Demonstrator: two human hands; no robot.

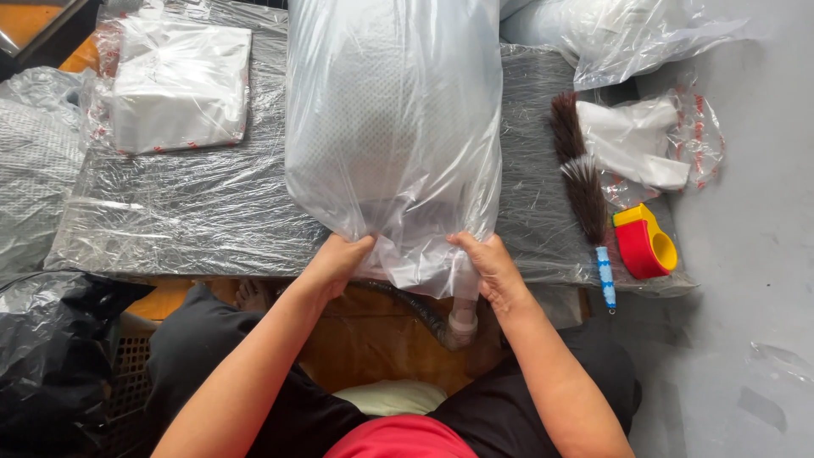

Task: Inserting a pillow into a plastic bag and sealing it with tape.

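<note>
Both hands, left hand (337, 259) and right hand (492, 267), have fingers pinching the near end of a clear plastic bag (392, 127) stretching away over the wrapped tabletop (195, 212); a brush (585, 191) lies right of them.

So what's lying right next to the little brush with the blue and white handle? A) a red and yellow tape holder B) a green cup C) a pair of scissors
A: the red and yellow tape holder sits just right of the brush, on the plastic-wrapped table.
</note>
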